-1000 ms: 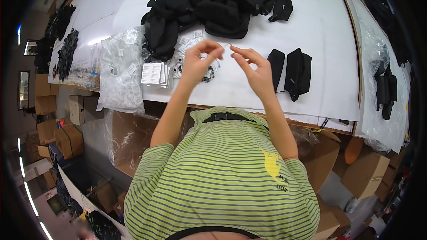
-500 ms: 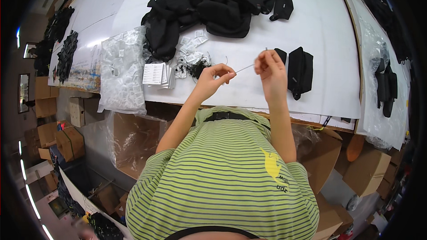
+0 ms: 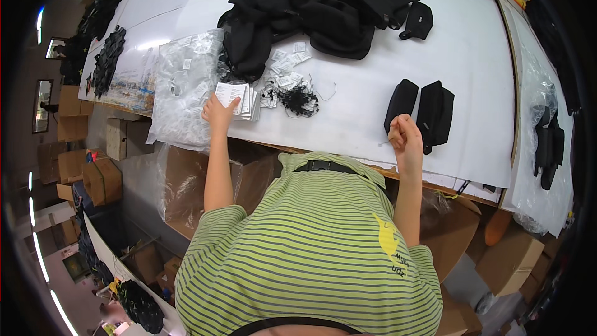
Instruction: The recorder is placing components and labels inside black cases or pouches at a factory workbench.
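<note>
Both hands have parted since half a second ago: the left hand [image 3: 219, 114] has gone over to the cards [image 3: 231, 93], and the right hand [image 3: 407, 140] has drawn nearer the front edge. At the left, thumb and fingers lie on the near side of the stack; whether they are clamped on one card or merely rest there, I cannot tell. The right fingertips are together in a pinch, and anything as thin as a cord between them is too small to make out. The step looks like taking a card off the stack; to do it well, slide the thumb so that just the top card lifts, keep the others square, and hold the right pinch firm and high so nothing snags. Next to the cards, a tangle of cords [image 3: 300, 101] lies on the bench [image 3: 360, 118], with loose labels [image 3: 289, 62] behind it and a clear bag [image 3: 186, 81] to the left. Just beside the right hand are two black pouches, one [image 3: 402, 101] partly behind the fingers, the other [image 3: 435, 112] to its right. Farther back sits a large black heap [image 3: 311, 6].
</note>
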A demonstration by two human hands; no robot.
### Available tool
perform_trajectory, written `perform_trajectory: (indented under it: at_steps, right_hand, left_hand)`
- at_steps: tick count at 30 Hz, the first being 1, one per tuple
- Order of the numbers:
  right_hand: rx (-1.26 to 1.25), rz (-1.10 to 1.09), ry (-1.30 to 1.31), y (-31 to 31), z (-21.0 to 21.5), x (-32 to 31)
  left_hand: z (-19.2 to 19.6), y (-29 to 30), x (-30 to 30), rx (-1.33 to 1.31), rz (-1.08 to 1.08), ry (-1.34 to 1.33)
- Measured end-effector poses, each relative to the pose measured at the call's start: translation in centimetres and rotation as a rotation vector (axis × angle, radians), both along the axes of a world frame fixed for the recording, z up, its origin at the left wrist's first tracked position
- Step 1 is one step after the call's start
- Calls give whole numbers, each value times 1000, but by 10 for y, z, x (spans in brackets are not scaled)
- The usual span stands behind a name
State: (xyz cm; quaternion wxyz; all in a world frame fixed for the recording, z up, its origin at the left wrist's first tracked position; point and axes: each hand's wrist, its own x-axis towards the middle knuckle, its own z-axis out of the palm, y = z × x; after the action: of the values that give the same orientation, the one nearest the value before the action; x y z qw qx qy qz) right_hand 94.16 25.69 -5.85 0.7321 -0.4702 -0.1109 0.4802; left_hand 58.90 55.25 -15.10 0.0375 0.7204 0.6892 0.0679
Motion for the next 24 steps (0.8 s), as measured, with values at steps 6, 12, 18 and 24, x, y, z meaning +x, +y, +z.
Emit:
perform_trajectory:
  at_steps: [6, 12, 18, 24]
  right_hand:
    - [-77, 94, -167, 16, 5, -5]
    - [-176, 154, -632, 36, 3, -24]
    - [-242, 293, -858, 47, 12, -37]
    - [-249, 251, -921, 44, 17, -36]
  left_hand:
    - [29, -7, 16, -46, -171, -133]
    - [93, -102, 121, -837, -120, -954]
    - [101, -163, 175, -1002, -405, -1361]
    - [103, -164, 174, -723, -470, -1148]
